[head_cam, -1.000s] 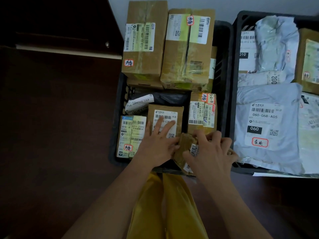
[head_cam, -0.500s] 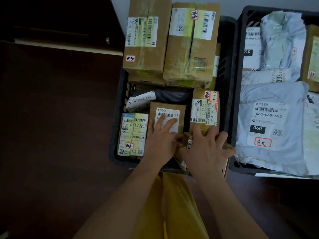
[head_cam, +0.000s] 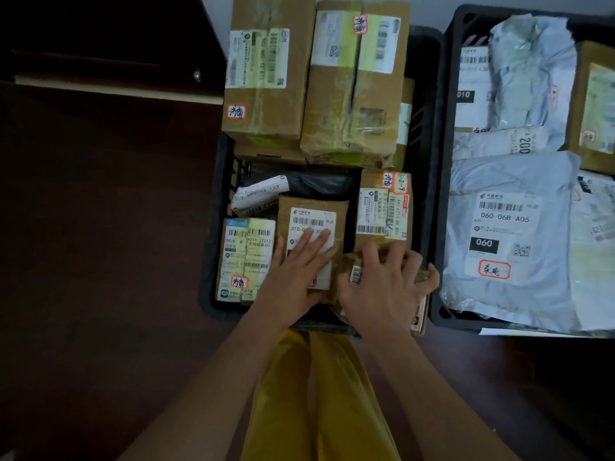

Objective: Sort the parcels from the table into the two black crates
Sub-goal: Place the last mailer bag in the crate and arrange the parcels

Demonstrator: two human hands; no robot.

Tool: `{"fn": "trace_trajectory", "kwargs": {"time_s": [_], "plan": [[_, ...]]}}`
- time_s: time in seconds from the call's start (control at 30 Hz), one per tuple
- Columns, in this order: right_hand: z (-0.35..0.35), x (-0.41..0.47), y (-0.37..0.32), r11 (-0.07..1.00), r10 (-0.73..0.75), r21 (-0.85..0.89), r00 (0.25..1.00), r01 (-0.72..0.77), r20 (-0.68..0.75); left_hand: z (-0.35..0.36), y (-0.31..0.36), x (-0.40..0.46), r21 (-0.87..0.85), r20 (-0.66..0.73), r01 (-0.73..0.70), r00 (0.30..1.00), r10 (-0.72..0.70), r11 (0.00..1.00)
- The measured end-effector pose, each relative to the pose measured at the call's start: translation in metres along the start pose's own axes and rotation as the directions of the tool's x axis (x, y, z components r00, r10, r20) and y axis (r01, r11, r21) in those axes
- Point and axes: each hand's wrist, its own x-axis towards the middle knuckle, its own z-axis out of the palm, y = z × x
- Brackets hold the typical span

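Left black crate at centre: two large cardboard boxes stacked at 12 o'clock crowd its far half; smaller labelled cartons fill the near half; left hand lies flat, fingers straight, on a labelled small carton; right hand, fingers spread and curled, presses a brown parcel wedged at the crate's 5 o'clock corner; right black crate at 3 o'clock holds grey poly mailers; yellow garment at 6 o'clock; dark table at 9 o'clock.

Two black crates side by side, both loaded with parcels.
Left crate is packed with brown cardboard boxes bearing white labels; right crate is filled mostly with grey poly mailers; one small brown parcel sits at the left crate's near edge.
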Motion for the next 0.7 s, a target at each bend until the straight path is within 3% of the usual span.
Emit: {"fn": "trace_trajectory", "kwargs": {"time_s": [0.07, 0.23, 0.43, 0.6, 0.7], "plan": [[-0.001, 0.002, 0.004, 1.000, -0.027, 0.014, 1.000, 0.027, -0.014, -0.001, -0.001, -0.003, 0.076, 0.034, -0.021, 0.999, 0.018, 0.997], [0.000, 0.008, 0.016, 0.997, -0.074, 0.009, 0.997, 0.074, -0.017, -0.002, 0.005, 0.004, 0.074, 0.148, -0.010, 0.989, -0.001, 0.997], [0.000, 0.017, 0.030, 0.983, -0.183, -0.012, 0.981, 0.182, -0.062, 0.011, 0.026, 0.011, 0.062, 0.105, 0.059, 0.992, -0.065, 0.996], [-0.003, 0.023, 0.029, 0.965, -0.262, -0.028, 0.965, 0.261, -0.015, 0.017, 0.024, 0.012, 0.047, 0.077, 0.069, 0.994, -0.072, 0.997], [-0.014, 0.024, 0.025, 0.967, -0.230, 0.115, 0.973, 0.228, -0.001, 0.004, 0.023, 0.005, -0.052, 0.066, 0.046, 0.997, -0.043, 0.998]]}}
